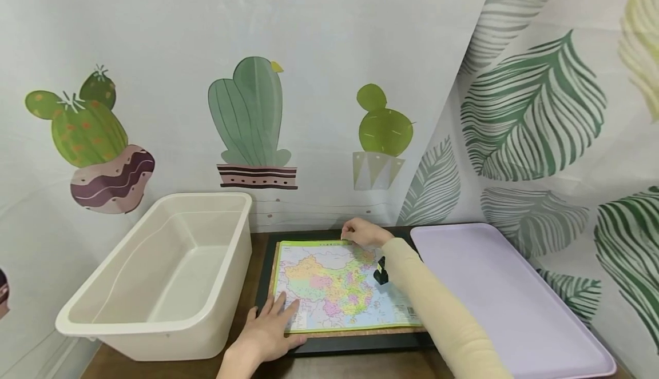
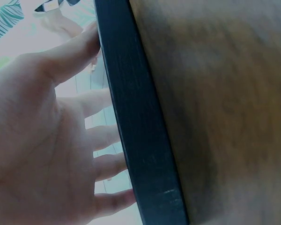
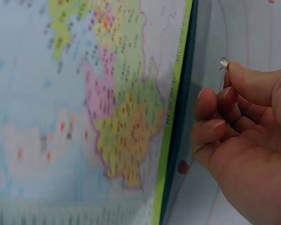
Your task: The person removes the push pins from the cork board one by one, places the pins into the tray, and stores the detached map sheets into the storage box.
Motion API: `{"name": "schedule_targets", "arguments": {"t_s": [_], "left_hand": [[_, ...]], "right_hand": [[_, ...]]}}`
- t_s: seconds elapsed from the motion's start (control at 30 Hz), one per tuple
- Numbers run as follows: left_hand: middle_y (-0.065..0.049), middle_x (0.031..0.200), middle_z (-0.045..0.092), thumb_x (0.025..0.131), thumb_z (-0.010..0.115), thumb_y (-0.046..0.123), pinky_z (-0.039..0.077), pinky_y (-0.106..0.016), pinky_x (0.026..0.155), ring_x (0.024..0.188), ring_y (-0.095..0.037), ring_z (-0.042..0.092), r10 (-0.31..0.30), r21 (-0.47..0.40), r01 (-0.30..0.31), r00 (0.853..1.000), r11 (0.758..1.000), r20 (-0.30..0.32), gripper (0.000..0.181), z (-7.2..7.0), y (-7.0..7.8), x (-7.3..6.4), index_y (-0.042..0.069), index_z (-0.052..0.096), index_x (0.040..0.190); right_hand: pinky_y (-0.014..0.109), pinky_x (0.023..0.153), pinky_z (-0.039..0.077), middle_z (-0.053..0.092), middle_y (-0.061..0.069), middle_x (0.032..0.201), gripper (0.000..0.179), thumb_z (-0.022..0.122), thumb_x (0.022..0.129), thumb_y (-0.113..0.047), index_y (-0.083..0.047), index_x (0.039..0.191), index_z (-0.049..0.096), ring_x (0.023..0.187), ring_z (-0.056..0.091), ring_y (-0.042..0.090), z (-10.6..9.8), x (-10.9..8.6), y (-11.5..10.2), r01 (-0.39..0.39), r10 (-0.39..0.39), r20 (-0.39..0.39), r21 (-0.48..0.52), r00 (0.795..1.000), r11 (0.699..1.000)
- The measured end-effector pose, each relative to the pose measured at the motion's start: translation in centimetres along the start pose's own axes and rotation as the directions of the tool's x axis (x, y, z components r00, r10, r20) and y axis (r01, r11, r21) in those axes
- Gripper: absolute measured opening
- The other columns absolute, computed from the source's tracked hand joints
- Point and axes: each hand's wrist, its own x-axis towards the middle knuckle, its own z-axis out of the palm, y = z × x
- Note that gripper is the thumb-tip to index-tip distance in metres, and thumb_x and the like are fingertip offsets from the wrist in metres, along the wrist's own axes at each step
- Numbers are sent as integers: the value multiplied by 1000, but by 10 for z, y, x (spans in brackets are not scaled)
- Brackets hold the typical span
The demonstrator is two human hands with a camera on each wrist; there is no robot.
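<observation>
A map of China with a green border lies over a cork board, on a larger black board. My left hand lies with spread fingers at the lower left corner of the map. In the left wrist view, the black board's edge hides the fingertips of that hand. Over the top edge of the map, right of its middle, is my right hand. Between thumb and forefinger it pinches a small push pin with a clear head, apart from the map in the right wrist view.
To the left stands a deep cream plastic tub. A flat lilac tray lies on the right, partly behind the right sleeve. A cloth with printed cacti hangs behind the wooden table. A black wrist camera sits at the right cuff.
</observation>
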Motion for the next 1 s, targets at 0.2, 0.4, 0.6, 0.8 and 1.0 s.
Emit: {"name": "schedule_targets", "arguments": {"t_s": [0.2,0.4,0.6,0.8,1.0], "left_hand": [[-22,155,28,87,64,58,16,-75,103,141,-48,22,-8,-4,8,1000,1000,3,79,-1,0,0,13,44,148],[-23,155,29,86,64,58,16,-75,102,140,-49,23,-3,-1,3,1000,1000,-4,79,1,0,1,13,44,148],[-22,155,28,86,64,60,15,-75,103,141,-48,22,-12,-13,12,1000,1000,-1,80,2,0,1,13,44,148],[-22,155,29,86,64,60,15,-76,102,141,-48,21,-11,-9,11,1000,1000,-3,80,4,-2,2,14,44,148],[-22,155,29,86,64,60,17,-76,102,141,-49,22,-2,6,2,1000,1000,-7,80,4,0,2,13,45,148]], "right_hand": [[33,66,46,61,17,98,22,46,105,-10,1,103,65,72,53,21,-10,-16,-4,36,-37,-49,-23,998,999],[30,57,37,58,22,85,19,48,105,-14,-5,95,61,60,43,18,-24,-36,-8,52,-59,-97,-78,994,996],[32,60,41,59,21,86,18,48,105,-16,-9,92,58,68,53,23,-39,-58,-2,71,-80,-133,-70,988,995],[33,59,42,55,8,75,16,49,104,-11,-8,90,57,62,50,20,-54,-80,11,115,-128,-183,-82,975,990],[30,56,42,55,10,73,16,52,103,-10,-8,88,56,62,52,19,-67,-103,23,98,-120,-232,-103,965,990]]}}
